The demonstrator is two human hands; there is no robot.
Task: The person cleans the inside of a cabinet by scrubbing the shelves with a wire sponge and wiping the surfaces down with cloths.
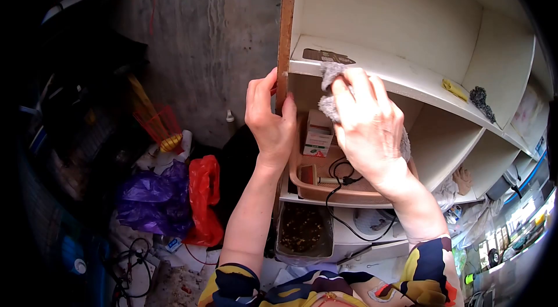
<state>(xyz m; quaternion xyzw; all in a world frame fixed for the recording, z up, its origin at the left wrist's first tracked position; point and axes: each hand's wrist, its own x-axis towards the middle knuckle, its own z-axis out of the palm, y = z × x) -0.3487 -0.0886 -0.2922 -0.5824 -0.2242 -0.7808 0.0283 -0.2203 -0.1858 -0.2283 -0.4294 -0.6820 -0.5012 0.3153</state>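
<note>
My right hand (371, 127) is closed on a grey fluffy cloth (329, 108), at the front edge of a white shelf board (401, 81). Part of the cloth is hidden behind the fingers. My left hand (267, 124) grips the brown front edge of the cabinet's side panel (285, 22), with the thumb on the inner side. On the shelf board lie a dark printed patch (326, 55), a yellow piece (454, 90) and a dark grey scrubber (481, 103).
Below stands a tan basket (343, 193) with a white box (318, 135), a brush (309, 174) and a black cable (329, 198). Under it is a bin (304, 231). Purple (154, 199) and red plastic bags (204, 202) lie at left, by a grey wall (197, 45).
</note>
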